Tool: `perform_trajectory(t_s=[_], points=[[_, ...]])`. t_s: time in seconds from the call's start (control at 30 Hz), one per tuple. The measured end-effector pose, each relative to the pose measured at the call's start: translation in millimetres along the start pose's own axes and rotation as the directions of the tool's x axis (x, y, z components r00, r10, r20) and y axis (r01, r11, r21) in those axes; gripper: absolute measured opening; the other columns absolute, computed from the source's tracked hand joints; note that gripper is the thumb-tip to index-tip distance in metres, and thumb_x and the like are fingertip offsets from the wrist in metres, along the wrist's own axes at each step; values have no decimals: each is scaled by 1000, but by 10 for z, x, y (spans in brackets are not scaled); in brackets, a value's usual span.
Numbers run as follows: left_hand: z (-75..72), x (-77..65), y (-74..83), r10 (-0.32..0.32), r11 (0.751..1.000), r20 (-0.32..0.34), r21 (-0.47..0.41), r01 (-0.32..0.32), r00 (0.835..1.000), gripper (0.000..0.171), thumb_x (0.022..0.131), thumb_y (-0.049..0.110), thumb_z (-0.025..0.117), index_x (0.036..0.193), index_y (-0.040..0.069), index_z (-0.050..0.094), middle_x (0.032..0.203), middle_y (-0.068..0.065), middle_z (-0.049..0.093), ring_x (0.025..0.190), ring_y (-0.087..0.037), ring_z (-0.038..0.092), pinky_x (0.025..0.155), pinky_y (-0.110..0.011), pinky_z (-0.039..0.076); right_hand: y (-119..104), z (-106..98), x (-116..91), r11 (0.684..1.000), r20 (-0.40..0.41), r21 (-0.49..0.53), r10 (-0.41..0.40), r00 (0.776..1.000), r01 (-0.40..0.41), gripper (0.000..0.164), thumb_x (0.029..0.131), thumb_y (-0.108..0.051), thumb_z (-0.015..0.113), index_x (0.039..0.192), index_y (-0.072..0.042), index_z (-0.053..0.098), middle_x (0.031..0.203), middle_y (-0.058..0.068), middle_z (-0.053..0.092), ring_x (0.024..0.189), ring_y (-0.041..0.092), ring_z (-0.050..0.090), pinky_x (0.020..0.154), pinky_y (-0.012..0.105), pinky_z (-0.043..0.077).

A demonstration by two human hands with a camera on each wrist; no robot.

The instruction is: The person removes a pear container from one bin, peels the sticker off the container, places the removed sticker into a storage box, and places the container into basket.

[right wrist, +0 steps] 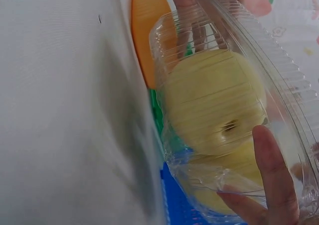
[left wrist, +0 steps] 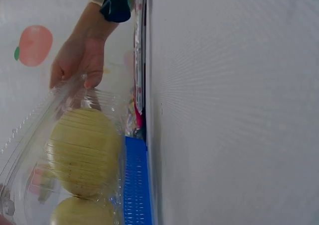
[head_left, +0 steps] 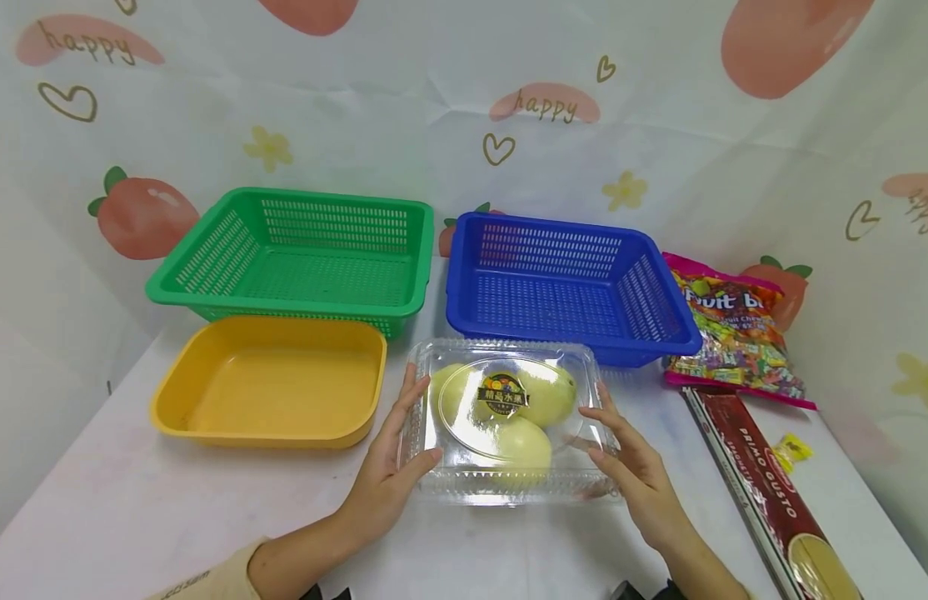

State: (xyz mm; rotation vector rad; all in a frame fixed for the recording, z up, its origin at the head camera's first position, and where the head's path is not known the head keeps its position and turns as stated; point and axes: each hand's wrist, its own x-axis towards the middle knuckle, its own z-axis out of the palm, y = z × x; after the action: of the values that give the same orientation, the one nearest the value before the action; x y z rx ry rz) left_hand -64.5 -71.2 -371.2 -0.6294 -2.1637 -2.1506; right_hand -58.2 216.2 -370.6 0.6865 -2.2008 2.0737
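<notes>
A clear plastic clamshell box (head_left: 464, 482) with a dark round label (head_left: 503, 394) holds three pale yellow, round fruits (head_left: 526, 448). My left hand (head_left: 385, 479) grips its left side, thumb on the lid's edge. On the opposite side my right hand (head_left: 638, 475) holds it, with thumb and a finger against the plastic; the right wrist view shows those fingers (right wrist: 275, 172) near one fruit (right wrist: 214, 100). Both wrist views show the box raised off the white table (left wrist: 224, 110). The left wrist view also has the right hand (left wrist: 79, 60) at the far end of the box.
Behind the box stand a green basket (head_left: 426, 250) and a blue basket (head_left: 569, 343); a yellow tub (head_left: 269, 437) is at left. On the right lie a candy bag (head_left: 737, 333), a spaghetti pack (head_left: 767, 492) and a small yellow-wrapped candy (head_left: 792, 452). A printed cloth (head_left: 404, 125) hangs behind.
</notes>
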Motion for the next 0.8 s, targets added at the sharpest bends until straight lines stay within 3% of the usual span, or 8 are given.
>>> perform_trajectory(t_s=[0.2, 0.3, 0.43, 0.5, 0.57, 0.67, 0.73, 0.8], points=[[-20, 15, -44, -27, 1000, 12, 6, 27, 1000, 71, 87, -2, 51, 149, 12, 19, 158, -4, -6, 145, -24, -8, 113, -58, -5, 48, 15, -18, 1000, -10, -5, 6, 1000, -6, 47, 93, 12, 34, 134, -8, 46, 155, -18, 15, 115, 0, 55, 60, 23, 56], [-41, 40, -88, -30, 999, 18, 23, 29, 999, 70, 87, -2, 51, 149, 12, 20, 159, -4, -5, 146, -23, -6, 119, -30, 0, 59, 20, -14, 1000, -9, 5, 17, 1000, -17, 46, 94, 10, 35, 135, -7, 45, 156, -16, 13, 116, 0, 54, 54, 26, 56], [-71, 90, -151, -14, 999, 31, 32, 13, 999, 68, 87, -3, 49, 148, 8, 21, 158, -8, -3, 146, -23, -4, 109, -3, 5, 74, 33, 0, 997, -49, -57, 54, 997, -57, 42, 94, 7, 38, 133, -7, 46, 159, -1, 8, 130, -9, 34, 71, 23, 56], [-84, 109, -179, -8, 999, 36, 31, 7, 999, 66, 87, -4, 48, 147, 5, 21, 158, -10, -3, 145, -25, -4, 108, -2, 5, 86, 44, 8, 991, -72, -100, 86, 994, -93, 40, 95, 4, 40, 132, -7, 47, 158, 9, 6, 134, -13, 22, 94, 34, 49], [-96, 123, -207, -1, 999, 38, 36, 0, 999, 65, 87, -4, 48, 146, 1, 21, 158, -13, -3, 145, -28, -4, 108, -2, 6, 100, 54, 13, 985, -88, -114, 121, 989, -131, 38, 95, 1, 42, 132, -7, 47, 157, 14, 4, 134, -16, 15, 105, 53, 34], [-112, 135, -249, -6, 999, 43, 44, 4, 999, 64, 88, -4, 48, 146, -1, 20, 157, -15, -3, 145, -30, -4, 108, -1, 6, 122, 66, 12, 981, -93, -96, 157, 983, -166, 38, 95, -1, 43, 132, -7, 47, 157, 15, 2, 131, -14, 26, 103, 54, 36], [-121, 140, -273, -14, 998, 46, 54, 12, 999, 64, 88, -3, 47, 146, 0, 20, 157, -16, -3, 145, -31, -4, 107, -1, 6, 136, 68, 7, 984, -82, -51, 167, 983, -171, 39, 95, -1, 43, 133, -8, 47, 157, 16, -2, 124, -9, 42, 91, 38, 51], [-128, 143, -290, -27, 998, 50, 57, 24, 998, 65, 89, -3, 47, 147, 2, 20, 157, -14, -3, 145, -30, -4, 107, -1, 6, 145, 70, 1, 984, -74, -39, 171, 982, -175, 39, 95, -1, 42, 133, -9, 46, 156, 19, -5, 114, -2, 55, 78, 21, 54]])
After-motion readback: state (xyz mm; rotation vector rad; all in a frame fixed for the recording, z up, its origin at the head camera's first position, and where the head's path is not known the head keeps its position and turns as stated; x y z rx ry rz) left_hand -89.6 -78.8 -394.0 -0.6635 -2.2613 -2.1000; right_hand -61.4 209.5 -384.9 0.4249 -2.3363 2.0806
